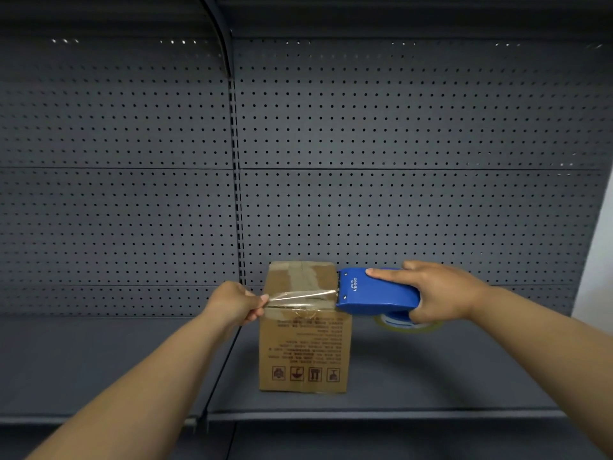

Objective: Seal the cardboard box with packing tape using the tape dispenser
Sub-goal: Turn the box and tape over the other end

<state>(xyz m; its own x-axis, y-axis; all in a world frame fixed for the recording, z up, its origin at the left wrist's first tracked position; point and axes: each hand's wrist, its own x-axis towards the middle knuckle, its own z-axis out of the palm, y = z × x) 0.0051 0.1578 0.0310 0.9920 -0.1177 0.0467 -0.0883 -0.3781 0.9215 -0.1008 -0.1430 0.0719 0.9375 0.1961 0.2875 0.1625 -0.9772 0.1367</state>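
A brown cardboard box point(304, 346) stands upright on a dark grey shelf point(431, 376), printed text upside down on its front. Its top flaps are closed and carry older strips of tape. My right hand point(438, 293) grips a blue tape dispenser point(374, 292) at the box's upper right edge, index finger lying along its top. A strip of clear tape point(300, 298) stretches from the dispenser's mouth leftward across the near top edge of the box. My left hand point(237, 302) pinches the free end of that strip just left of the box.
A grey pegboard wall point(398, 144) rises close behind the box. A vertical upright point(240, 227) splits the shelving into two bays. The shelf's front lip point(365, 415) runs below the box, with a white wall point(600, 267) at the far right.
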